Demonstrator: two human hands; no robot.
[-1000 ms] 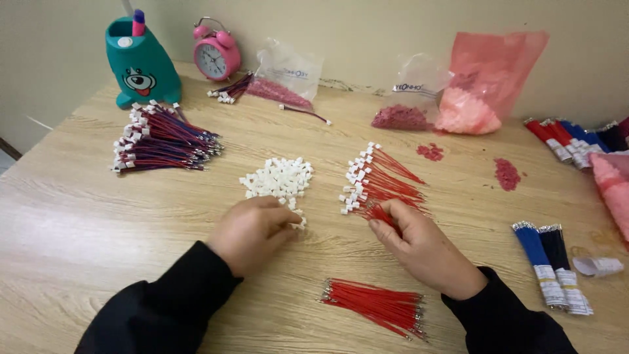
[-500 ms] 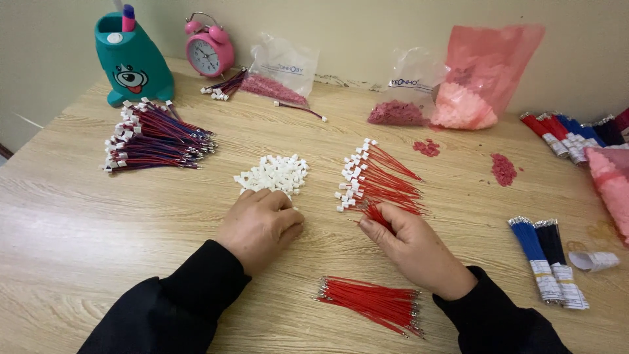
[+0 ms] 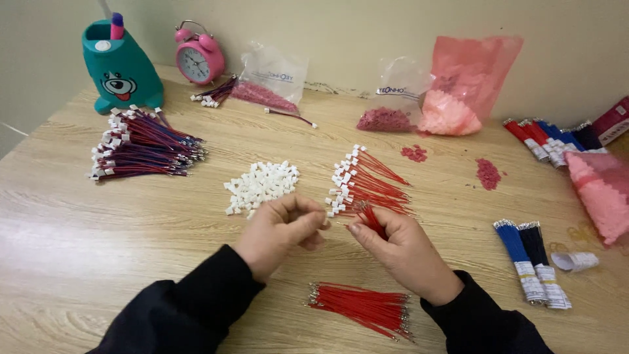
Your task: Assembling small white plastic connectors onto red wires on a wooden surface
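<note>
Red thin wires [image 3: 371,219] are pinched in the right hand [image 3: 400,246], whose fingers are closed around a small bunch of them. The left hand [image 3: 280,229] is curled nearly shut just beside it, fingertips together; what it grips is too small to tell. Both hands meet in the middle of the wooden worktop [image 3: 98,249], and the wires point up from the right fingers toward the pile of red wires with white plugs [image 3: 363,183] just behind. A heap of white connectors [image 3: 262,185] lies just behind the left hand. A loose red wire bundle [image 3: 363,308] rests near the front edge, between the sleeves. Bare wood is wide on the left side. Further left lies a purple wire pile [image 3: 141,151]; to the right, blue and black bundles [image 3: 531,259] lie near the edge.
</note>
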